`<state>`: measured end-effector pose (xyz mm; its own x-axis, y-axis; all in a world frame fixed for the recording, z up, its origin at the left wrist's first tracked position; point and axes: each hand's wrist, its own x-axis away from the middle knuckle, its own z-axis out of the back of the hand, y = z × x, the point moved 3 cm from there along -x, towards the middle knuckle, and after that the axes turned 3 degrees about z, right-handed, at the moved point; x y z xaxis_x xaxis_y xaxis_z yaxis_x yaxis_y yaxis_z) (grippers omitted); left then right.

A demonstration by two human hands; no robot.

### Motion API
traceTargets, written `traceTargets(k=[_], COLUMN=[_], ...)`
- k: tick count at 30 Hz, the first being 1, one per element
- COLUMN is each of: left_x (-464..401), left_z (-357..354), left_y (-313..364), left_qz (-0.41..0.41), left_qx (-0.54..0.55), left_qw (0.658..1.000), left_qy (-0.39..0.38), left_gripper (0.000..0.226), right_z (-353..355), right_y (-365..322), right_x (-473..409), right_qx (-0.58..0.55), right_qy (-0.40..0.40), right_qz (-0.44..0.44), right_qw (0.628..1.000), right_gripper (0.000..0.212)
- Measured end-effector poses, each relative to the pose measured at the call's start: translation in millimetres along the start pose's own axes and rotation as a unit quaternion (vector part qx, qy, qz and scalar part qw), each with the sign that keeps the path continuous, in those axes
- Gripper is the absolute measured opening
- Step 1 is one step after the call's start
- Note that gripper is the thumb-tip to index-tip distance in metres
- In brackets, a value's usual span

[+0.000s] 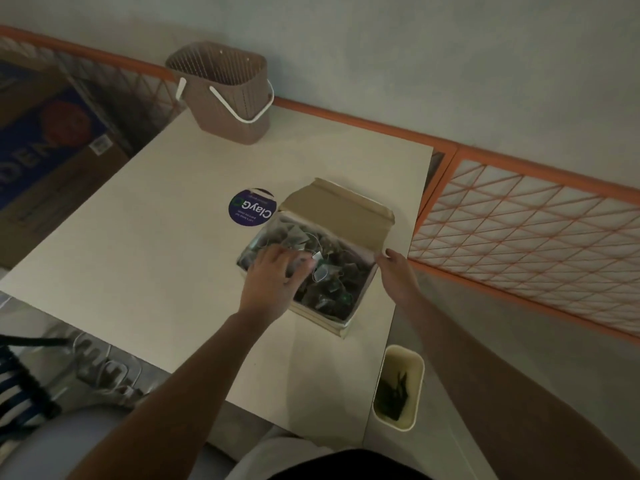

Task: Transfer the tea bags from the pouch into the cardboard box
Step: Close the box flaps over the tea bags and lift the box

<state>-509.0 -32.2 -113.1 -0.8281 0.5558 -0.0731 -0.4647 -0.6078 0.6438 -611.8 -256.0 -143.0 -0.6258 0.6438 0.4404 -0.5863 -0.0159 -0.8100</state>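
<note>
Over the cardboard box (360, 299), left hand (273, 275) palm-down.

Tea bags (325, 282) in box (323, 315), basket (225, 95) behind, on table (138, 254).

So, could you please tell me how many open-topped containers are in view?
3: the brown handled basket at the table's far edge, the cardboard box of tea bags mid-table, and the cream bin on the floor beside the table.
</note>
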Motion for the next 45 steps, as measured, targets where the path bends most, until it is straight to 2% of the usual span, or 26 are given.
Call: traceTargets(k=[2, 4, 6, 8, 9, 11, 15, 19, 22, 24, 28, 30, 33, 36, 38, 40, 42, 43, 45], left_x=[-2, -2, 1, 5, 7, 7, -4, -25, -44, -55, -68, -71, -72, -70, -67, -64, -68, -70, -71], left_z=[4, 4, -3, -8, -9, -11, -4, 21, 37, 41, 39, 37, 35, 36, 37, 41, 43, 46, 52], left_y=[-1, -1, -2, -1, 0, 2, -5, -23, -48, -65, -75, -76, -79, -79, -79, -80, -85, -85, -81], left_qz=[0.028, 0.029, 0.024, 0.026, 0.035, 0.054, 0.024, 0.059, 0.099, 0.133, 0.179, 0.163, 0.133, 0.107, 0.113, 0.164, 0.215, 0.230, 0.233], left_qx=[-0.015, -0.035, -0.070, -0.110, -0.124, -0.131, -0.058, 0.025, 0.019, 0.032, 0.126, 0.132, 0.148, 0.188, 0.243, 0.326, 0.381, 0.397, 0.413], left_qw=[0.999, 0.999, 0.993, 0.988, 0.987, 0.987, 0.998, 0.996, 0.990, 0.988, 0.975, 0.976, 0.975, 0.971, 0.956, 0.919, 0.883, 0.870, 0.858], left_qy=[0.015, -0.027, -0.091, -0.107, -0.099, -0.071, -0.016, 0.066, 0.096, 0.068, -0.039, -0.060, -0.098, -0.101, -0.117, -0.149, -0.173, -0.182, -0.198], left_gripper=[0.058, 0.056, 0.043, 0.024, 0.018, 0.015, 0.009, 0.016, 0.026, 0.032, 0.037, 0.038, 0.036, 0.025, 0.021, 0.035, 0.077, 0.085, 0.080], right_z=[5, 8, 10, 11, 10, 9, 8, 8, 4, 0, -2, -5, -12, -26, -39, -51, -60, -64, -73], right_y=[-3, -8, -10, -10, -10, -13, -18, -22, -33, -40, -52, -53, -62, -80, -92, -91, -84, -77, -62], right_x=[-6, -14, -19, -22, -25, -25, -34, -36, -26, -17, 0, 8, 24, 56, 84, 106, 120, 123, 126], right_qx=[-0.030, -0.057, -0.110, -0.150, -0.156, -0.156, -0.150, -0.144, -0.133, -0.102, -0.013, -0.003, -0.023, -0.106, -0.177, -0.242, -0.247, -0.238, -0.225], right_qy=[-0.002, -0.013, -0.006, -0.005, -0.011, -0.021, 0.009, 0.083, 0.142, 0.181, 0.243, 0.263, 0.281, 0.295, 0.302, 0.306, 0.309, 0.307, 0.312], right_qz=[-0.008, -0.024, -0.070, -0.101, -0.108, -0.106, -0.095, -0.052, -0.022, 0.000, 0.036, 0.044, 0.083, 0.130, 0.134, 0.119, 0.103, 0.089, 0.057], right_qw=[1.000, 0.998, 0.991, 0.984, 0.982, 0.982, 0.984, 0.985, 0.981, 0.978, 0.969, 0.964, 0.956, 0.941, 0.927, 0.913, 0.913, 0.917, 0.921], right_gripper=[0.038, 0.018, 0.018, 0.014, 0.013, 0.027, 0.038, 0.042, 0.039, 0.035, 0.022, 0.021, 0.007, 0.035, 0.048, 0.066, 0.068, 0.067, 0.061])
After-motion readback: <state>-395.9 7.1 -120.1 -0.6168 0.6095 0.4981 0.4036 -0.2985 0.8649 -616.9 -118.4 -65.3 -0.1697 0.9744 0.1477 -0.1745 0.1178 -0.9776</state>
